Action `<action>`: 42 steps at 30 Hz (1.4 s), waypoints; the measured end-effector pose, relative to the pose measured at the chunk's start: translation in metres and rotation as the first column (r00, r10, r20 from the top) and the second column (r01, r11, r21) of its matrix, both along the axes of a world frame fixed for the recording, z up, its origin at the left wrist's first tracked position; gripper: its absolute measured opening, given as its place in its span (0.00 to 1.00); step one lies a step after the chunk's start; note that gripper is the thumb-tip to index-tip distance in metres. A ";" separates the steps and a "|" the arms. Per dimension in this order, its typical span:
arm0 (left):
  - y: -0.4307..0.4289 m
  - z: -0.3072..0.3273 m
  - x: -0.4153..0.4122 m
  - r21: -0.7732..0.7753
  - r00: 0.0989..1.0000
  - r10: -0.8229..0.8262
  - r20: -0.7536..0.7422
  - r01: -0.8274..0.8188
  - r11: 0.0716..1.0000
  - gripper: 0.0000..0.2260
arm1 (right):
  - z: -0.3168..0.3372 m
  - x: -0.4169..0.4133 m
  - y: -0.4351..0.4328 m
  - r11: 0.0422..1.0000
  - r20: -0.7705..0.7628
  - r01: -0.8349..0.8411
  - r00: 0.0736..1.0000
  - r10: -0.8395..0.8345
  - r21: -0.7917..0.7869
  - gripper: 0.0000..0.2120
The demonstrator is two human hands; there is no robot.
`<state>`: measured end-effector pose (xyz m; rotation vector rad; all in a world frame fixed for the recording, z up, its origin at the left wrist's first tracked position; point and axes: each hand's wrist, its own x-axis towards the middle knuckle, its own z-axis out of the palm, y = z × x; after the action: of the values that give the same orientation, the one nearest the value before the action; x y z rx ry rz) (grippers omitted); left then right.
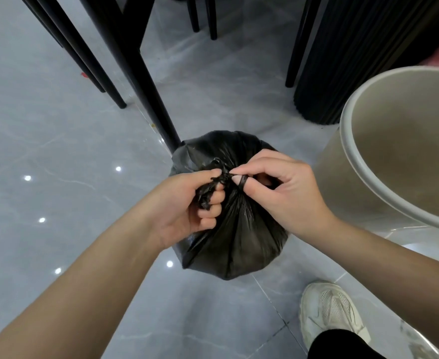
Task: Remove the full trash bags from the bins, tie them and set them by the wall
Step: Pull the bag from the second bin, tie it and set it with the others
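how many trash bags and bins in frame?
1 black plastic trash bag on the floor, centre, gathered neck held by both hands. 1 beige round plastic bin, empty, at right. Others may be out of view.

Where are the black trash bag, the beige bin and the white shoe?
black trash bag (239, 244): head view, on its lower front side.
beige bin (353, 161): head view, on its near rim.
white shoe (329, 312): head view, on its mesh upper.

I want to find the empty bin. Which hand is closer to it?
Right. The right hand works the bag knot just beside the bin; the left hand grips the bag's far side.
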<state>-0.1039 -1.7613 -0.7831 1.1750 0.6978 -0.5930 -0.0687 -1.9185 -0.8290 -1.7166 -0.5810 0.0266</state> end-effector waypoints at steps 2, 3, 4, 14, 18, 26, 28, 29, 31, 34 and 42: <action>-0.008 -0.007 -0.006 0.317 0.966 0.147 0.212 -0.210 0.925 0.07 | -0.001 0.000 0.002 0.997 -0.057 0.070 0.996 -0.071 -0.027 0.07; -0.011 -0.010 -0.011 0.537 0.906 0.096 0.413 -0.327 0.778 0.03 | -0.002 0.000 0.003 0.992 -0.098 0.111 0.988 -0.116 -0.052 0.08; -0.013 -0.012 -0.017 0.690 0.827 -0.077 0.557 -0.410 0.597 0.02 | -0.002 0.000 0.004 0.986 -0.142 0.146 0.978 -0.155 -0.076 0.08; -0.035 -0.041 -0.025 0.786 0.797 -0.354 0.490 -0.228 0.575 0.02 | -0.007 -0.006 0.009 0.957 -0.351 0.202 0.898 -0.267 -0.210 0.07; -0.034 -0.044 -0.023 0.794 0.813 -0.348 0.467 -0.213 0.569 0.03 | -0.013 -0.009 0.010 0.953 -0.353 0.182 0.898 -0.262 -0.244 0.08; -0.034 -0.042 -0.013 0.867 0.783 -0.446 0.433 -0.228 0.443 0.05 | -0.016 -0.008 0.009 0.952 -0.380 0.157 0.890 -0.252 -0.262 0.08; -0.030 -0.044 -0.008 0.879 0.792 -0.443 0.421 -0.237 0.413 0.05 | -0.017 -0.009 0.010 0.959 -0.429 0.135 0.873 -0.234 -0.248 0.04; -0.028 -0.046 -0.006 0.880 0.797 -0.436 0.418 -0.235 0.413 0.05 | -0.017 -0.009 0.009 0.964 -0.470 0.122 0.854 -0.223 -0.236 0.04; -0.025 -0.047 -0.004 0.878 0.796 -0.438 0.417 -0.229 0.420 0.04 | -0.016 -0.009 0.008 0.982 -0.594 0.090 0.786 -0.171 -0.164 0.04; -0.022 -0.050 -0.001 0.859 0.780 -0.448 0.437 -0.215 0.464 0.04 | -0.013 -0.004 0.003 0.996 -0.802 0.028 0.595 0.051 0.084 0.08; -0.011 -0.049 0.009 0.869 0.754 -0.490 0.437 -0.212 0.448 0.02 | -0.014 0.008 0.002 0.994 -0.848 0.074 0.529 0.029 0.079 0.06</action>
<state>-0.0954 -1.7723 -0.8318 2.3426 0.2316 0.1770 -0.0607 -1.9160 -0.8434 -1.3717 0.1960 0.7811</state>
